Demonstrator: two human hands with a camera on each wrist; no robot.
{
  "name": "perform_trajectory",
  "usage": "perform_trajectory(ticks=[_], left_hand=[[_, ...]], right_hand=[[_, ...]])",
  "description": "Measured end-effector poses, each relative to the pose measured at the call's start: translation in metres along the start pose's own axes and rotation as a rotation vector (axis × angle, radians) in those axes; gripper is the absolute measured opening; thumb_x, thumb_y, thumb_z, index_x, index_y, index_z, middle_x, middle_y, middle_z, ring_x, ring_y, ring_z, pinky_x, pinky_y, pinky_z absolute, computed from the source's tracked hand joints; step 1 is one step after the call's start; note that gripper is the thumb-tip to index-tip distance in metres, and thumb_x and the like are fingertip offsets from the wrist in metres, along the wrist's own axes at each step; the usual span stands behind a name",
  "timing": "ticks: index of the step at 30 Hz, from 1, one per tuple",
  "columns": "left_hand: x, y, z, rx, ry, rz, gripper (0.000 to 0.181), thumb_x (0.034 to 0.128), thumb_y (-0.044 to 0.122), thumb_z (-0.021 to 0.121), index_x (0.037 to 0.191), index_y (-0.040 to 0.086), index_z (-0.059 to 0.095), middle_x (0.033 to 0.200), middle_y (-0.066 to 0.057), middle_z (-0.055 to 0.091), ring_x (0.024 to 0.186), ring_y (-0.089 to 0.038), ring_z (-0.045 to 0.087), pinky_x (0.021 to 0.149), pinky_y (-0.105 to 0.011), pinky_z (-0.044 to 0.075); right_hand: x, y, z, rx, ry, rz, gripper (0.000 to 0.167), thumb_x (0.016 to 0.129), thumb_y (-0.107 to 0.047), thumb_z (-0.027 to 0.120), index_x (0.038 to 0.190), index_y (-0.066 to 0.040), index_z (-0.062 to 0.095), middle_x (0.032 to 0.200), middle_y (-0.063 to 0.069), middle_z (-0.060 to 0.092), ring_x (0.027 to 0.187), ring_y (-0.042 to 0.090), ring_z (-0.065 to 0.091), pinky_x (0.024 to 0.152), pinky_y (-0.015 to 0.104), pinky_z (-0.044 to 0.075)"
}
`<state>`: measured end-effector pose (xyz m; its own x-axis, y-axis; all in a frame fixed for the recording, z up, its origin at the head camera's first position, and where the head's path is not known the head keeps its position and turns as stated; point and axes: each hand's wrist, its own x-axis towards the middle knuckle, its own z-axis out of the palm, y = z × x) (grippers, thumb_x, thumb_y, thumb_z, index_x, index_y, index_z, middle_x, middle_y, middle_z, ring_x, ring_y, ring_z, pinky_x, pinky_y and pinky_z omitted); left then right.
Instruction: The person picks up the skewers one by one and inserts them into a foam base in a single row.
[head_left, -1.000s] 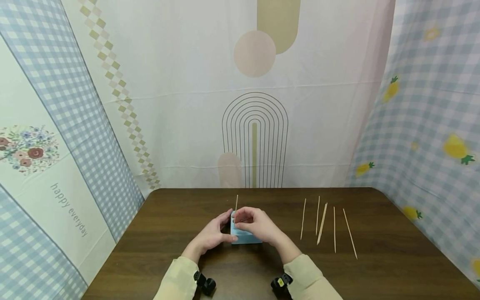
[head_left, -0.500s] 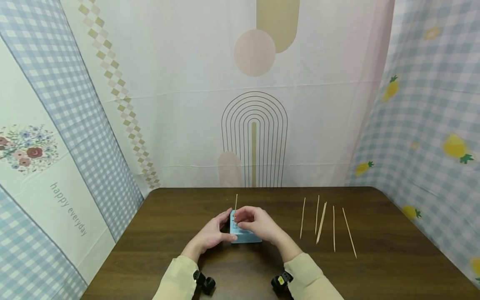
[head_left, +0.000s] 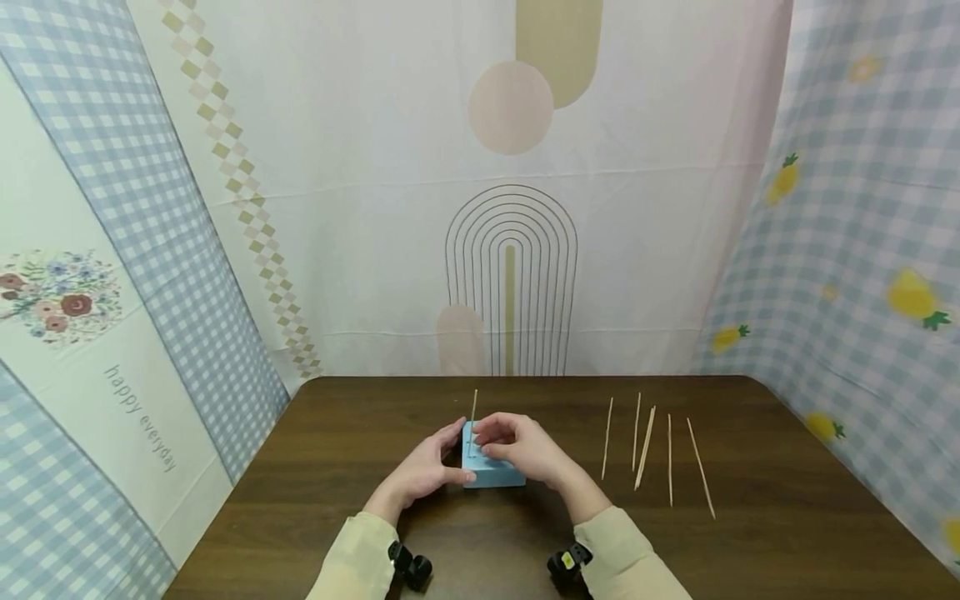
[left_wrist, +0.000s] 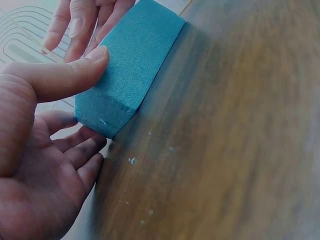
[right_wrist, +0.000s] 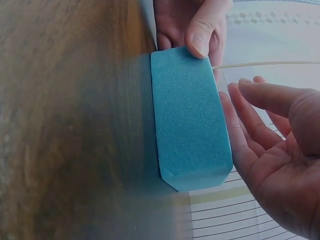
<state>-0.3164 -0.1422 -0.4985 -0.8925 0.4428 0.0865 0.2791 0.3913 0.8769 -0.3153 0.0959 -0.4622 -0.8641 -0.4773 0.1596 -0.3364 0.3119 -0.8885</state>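
A light-blue block (head_left: 495,477), foam-like in look, lies on the table in front of me. From the left end of its top rises a thin wooden stick (head_left: 473,412), upright. My left hand (head_left: 426,468) grips that end, thumb on the near side; in the left wrist view its fingers are at the end and underside of the block (left_wrist: 132,60). My right hand (head_left: 528,454) hovers at the top of the block, fingers loosely bent. In the right wrist view, a gap separates its fingertips from the stick (right_wrist: 270,64), and some fingers are close against the block (right_wrist: 192,115).
Several loose wooden sticks (head_left: 670,458) lie roughly side by side on the brown table (head_left: 787,517), right of the hands. A patterned white cloth (head_left: 375,250) hangs behind the table, with checked cloths at both sides. Small pale crumbs (left_wrist: 132,161) lie near the block.
My right hand has shifted slightly right, off the upright stick, so more of the stick's lower part shows. The left hand and the block have stayed in place.
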Motion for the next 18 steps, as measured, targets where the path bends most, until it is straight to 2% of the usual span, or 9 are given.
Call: perform_trajectory(ticks=[9,18], left_hand=[[0.0,-0.001,0.0,-0.006,0.001,-0.008,0.101,0.0886,0.021,0.088,0.168,0.0,0.028,0.169,-0.024,0.035,0.155,-0.043,0.034,0.124,-0.06,0.028],[0.0,0.002,0.002,-0.004,0.02,-0.028,0.102,0.0857,0.018,0.089,0.168,0.001,0.031,0.168,-0.025,0.037,0.154,-0.045,0.036,0.124,-0.061,0.027]], right_hand=[[-0.005,0.001,-0.008,-0.01,-0.009,0.006,0.024,0.102,-0.009,0.073,0.125,-0.009,0.073,0.116,0.004,0.075,0.109,0.02,0.069,0.095,0.041,0.056],[-0.023,0.008,-0.035,0.012,-0.037,0.001,0.026,0.103,-0.009,0.072,0.128,-0.003,0.072,0.12,0.012,0.074,0.11,0.025,0.068,0.089,0.03,0.058]])
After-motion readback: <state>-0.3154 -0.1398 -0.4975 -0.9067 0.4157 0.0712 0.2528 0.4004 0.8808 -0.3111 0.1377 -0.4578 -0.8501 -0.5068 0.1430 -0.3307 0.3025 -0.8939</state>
